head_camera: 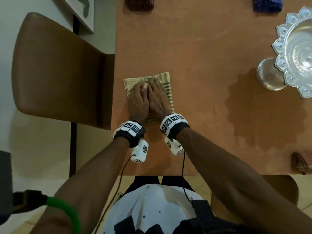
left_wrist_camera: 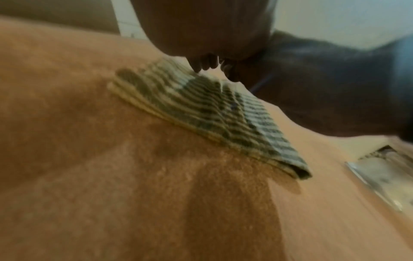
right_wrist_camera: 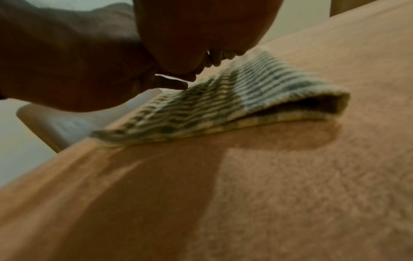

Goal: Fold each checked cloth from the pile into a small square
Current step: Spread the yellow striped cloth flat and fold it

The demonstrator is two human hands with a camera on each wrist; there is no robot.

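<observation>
Both wrists sit at 6 o'clock; left hand [head_camera: 137, 100] and right hand [head_camera: 157, 97] lie flat, fingers straight, pressing the folded checked cloth [head_camera: 166, 85] onto the desk [head_camera: 202, 48], likely setting the crease.

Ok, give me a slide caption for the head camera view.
Both hands, left hand and right hand, press flat on a folded checked cloth on the brown table.

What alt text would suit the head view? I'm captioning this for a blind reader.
Seen from above, both hands, the left hand and the right hand, press flat side by side on a folded green checked cloth near the left edge of a brown table. A silver dish stands at the right, a brown chair at the left.
</observation>
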